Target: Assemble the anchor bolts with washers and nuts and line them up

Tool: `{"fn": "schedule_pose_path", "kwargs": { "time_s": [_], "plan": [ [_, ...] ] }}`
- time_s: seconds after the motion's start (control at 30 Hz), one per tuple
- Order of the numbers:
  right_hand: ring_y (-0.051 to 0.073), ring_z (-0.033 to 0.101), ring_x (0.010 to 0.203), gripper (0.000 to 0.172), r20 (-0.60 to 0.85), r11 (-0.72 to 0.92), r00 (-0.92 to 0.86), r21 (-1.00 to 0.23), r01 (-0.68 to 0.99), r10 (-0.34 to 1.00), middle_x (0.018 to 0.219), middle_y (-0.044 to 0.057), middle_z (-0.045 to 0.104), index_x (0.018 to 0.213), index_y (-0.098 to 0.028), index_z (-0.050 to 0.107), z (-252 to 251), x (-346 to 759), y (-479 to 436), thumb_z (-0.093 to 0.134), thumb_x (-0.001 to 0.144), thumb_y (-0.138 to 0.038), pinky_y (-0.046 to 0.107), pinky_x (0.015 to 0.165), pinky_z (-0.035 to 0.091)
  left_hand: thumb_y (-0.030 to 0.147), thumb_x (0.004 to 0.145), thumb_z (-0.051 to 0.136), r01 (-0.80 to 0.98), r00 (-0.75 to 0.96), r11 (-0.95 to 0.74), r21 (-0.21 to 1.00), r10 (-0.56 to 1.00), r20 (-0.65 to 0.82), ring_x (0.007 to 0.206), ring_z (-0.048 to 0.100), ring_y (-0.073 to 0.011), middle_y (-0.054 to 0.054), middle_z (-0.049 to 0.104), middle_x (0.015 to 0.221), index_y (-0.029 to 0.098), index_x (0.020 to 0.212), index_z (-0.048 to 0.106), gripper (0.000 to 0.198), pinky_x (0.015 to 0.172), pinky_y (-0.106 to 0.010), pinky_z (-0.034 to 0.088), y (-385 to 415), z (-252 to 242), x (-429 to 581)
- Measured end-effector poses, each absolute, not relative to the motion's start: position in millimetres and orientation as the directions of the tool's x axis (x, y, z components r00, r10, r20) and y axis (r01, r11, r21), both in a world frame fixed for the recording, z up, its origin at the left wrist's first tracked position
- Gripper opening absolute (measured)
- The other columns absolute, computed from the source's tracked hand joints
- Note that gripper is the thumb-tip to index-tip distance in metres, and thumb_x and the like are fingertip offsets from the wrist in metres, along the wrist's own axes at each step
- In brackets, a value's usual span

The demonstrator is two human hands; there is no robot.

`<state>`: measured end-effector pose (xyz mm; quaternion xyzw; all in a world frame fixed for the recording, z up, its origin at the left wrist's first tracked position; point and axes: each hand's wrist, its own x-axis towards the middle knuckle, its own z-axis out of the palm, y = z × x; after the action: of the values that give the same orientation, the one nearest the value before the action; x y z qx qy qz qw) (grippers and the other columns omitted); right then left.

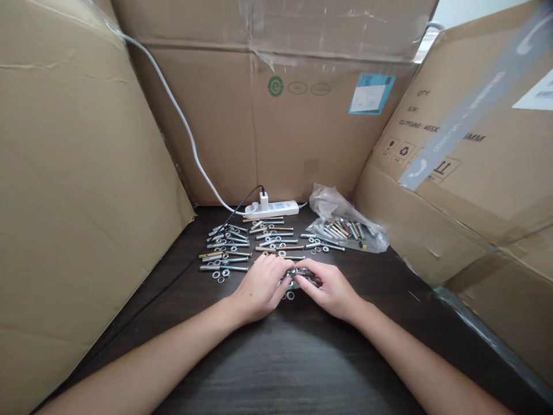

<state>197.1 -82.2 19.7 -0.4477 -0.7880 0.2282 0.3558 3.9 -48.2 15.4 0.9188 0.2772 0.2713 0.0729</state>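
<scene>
My left hand (pixel 264 286) and my right hand (pixel 332 286) meet above the dark table. Between their fingertips is a metal expansion bolt (pixel 298 271), pinched from both sides and partly covered by the fingers. A washer (pixel 290 296) lies on the table just below the left fingers. Beyond the hands, several long bolts (pixel 276 234) lie in rows, some silver and some brassy. Taken-apart bolts (pixel 224 267) with loose nuts (pixel 216 275) and washers form another group to the left. More bolts with rings (pixel 324 246) lie at the right.
A clear plastic bag (pixel 371 237) with several bolts lies at the back right. Behind the bolts sits a white power strip (pixel 283 208) with a plugged-in charger (pixel 264 200). A black cable (pixel 166 283) crosses the table's left side. Cardboard boxes (pixel 216 132) wall in the back and both sides.
</scene>
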Motion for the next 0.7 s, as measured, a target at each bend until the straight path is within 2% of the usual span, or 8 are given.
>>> {"fn": "schedule_pose_path", "kwargs": {
  "time_s": [0.27, 0.57, 0.7],
  "plan": [
    [0.015, 0.063, 0.072, 0.017, 0.415, 0.528, -0.328, -0.644, 0.553, 0.849, 0.088, 0.002, 0.069, 0.100, -0.022, 0.062, 16.3, 196.7, -82.4, 0.054, 0.086, -0.027, 0.024, 0.064, 0.049, 0.024, 0.094, 0.037, 0.455, 0.713, -0.834, 0.312, 0.551, 0.434, 0.083, 0.048, -0.0189, -0.006, 0.058, 0.094, 0.016, 0.103, 0.049, 0.017, 0.075, -0.033, 0.037, -49.0, 17.0, 3.1],
    [0.015, 0.063, 0.073, 0.017, 0.449, 0.563, -0.343, -0.603, 0.566, 0.825, 0.089, 0.002, 0.070, 0.097, -0.022, 0.062, 11.4, 196.9, -82.4, 0.056, 0.082, -0.024, 0.023, 0.063, 0.048, 0.026, 0.097, 0.031, 0.471, 0.743, -0.828, 0.304, 0.558, 0.370, 0.079, 0.045, -0.0185, -0.004, 0.056, 0.083, 0.018, 0.087, 0.051, 0.024, 0.073, -0.033, 0.035, -47.1, 19.5, 3.0],
    [0.014, 0.063, 0.071, 0.018, 0.458, 0.567, -0.340, -0.593, 0.571, 0.821, 0.088, 0.001, 0.069, 0.097, -0.022, 0.063, 11.1, 197.9, -81.8, 0.057, 0.080, -0.023, 0.022, 0.063, 0.047, 0.023, 0.095, 0.033, 0.459, 0.718, -0.821, 0.338, 0.567, 0.403, 0.080, 0.045, -0.0185, -0.005, 0.057, 0.088, 0.017, 0.093, 0.050, 0.017, 0.074, -0.032, 0.035, -48.9, 20.0, 2.8]
  ]
}}
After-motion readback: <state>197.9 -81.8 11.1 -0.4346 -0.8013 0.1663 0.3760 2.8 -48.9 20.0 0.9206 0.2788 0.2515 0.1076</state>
